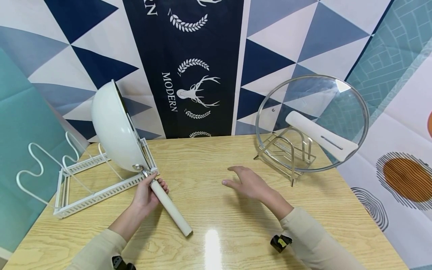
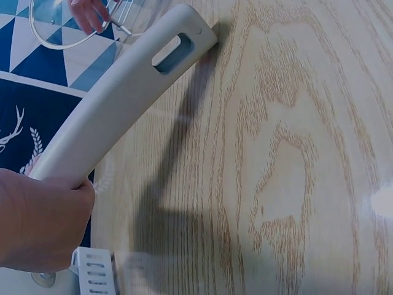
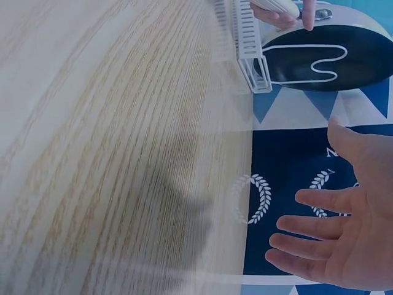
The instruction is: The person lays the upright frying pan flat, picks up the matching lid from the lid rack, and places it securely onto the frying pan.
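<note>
A white wok [image 1: 113, 125] with a dark inside stands on its side in a white wire rack [image 1: 92, 194] at the left. My left hand [image 1: 146, 195] grips its cream handle [image 1: 172, 208] close to the pan; in the left wrist view the handle [image 2: 123, 98] shows a slot near its end. My right hand [image 1: 248, 183] hovers over the table with fingers spread and holds nothing; the right wrist view shows the hand [image 3: 344, 215] with its palm visible. Nearest to it is a glass lid [image 1: 270, 93] with a white handle [image 1: 320, 135], leaning in a metal stand [image 1: 291, 165].
The wooden table [image 1: 202, 161] meets a patterned wall covering [image 1: 202, 45] at the back. White wire loops [image 1: 40, 165] rise from the rack at the left. A patterned cloth [image 1: 388, 150] borders the table on the right.
</note>
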A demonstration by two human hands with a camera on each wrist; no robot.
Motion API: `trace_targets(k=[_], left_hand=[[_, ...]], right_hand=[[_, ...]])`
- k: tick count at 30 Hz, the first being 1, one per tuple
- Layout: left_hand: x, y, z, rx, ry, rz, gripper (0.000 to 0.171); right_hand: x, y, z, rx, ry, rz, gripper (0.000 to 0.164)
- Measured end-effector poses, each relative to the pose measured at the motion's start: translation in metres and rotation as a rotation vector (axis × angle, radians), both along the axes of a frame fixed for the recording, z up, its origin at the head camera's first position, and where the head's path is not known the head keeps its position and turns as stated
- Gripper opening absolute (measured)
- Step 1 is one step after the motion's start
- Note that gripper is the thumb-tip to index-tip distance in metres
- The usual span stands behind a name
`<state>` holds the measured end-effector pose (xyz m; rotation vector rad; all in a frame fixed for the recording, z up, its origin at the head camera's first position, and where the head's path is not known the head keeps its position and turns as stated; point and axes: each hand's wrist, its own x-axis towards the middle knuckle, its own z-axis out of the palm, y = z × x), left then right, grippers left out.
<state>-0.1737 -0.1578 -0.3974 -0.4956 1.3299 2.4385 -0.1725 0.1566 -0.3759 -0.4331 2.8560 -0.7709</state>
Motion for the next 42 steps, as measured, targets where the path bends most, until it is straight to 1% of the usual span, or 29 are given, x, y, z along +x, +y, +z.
trace_targets(k=[6, 16, 28, 36, 42], left_hand=[[0.0001, 0.0001, -0.0003, 0.005, 0.003, 0.0, 0.023], [0.0007, -0.0005, 0.001, -0.003, 0.009, -0.01, 0.02], [-0.0003, -0.0008, -0.0008, 0.007, 0.005, -0.018, 0.02], [0.0002, -0.0008, -0.0004, 0.014, 0.0, -0.016, 0.019], [0.0004, -0.0009, -0.0001, 0.013, -0.001, -0.015, 0.019]], right_hand=[[0.0002, -0.0012, -0.0005, -0.051, -0.04, 0.018, 0.062], [0.0013, -0.0013, -0.0023, -0.104, -0.077, 0.042, 0.058], [0.0016, -0.0005, -0.0022, -0.129, -0.093, 0.075, 0.056], [-0.0001, -0.0003, -0.0051, -0.145, -0.111, 0.067, 0.054], [-0.0005, 0.001, -0.0054, -0.182, -0.139, 0.055, 0.053]])
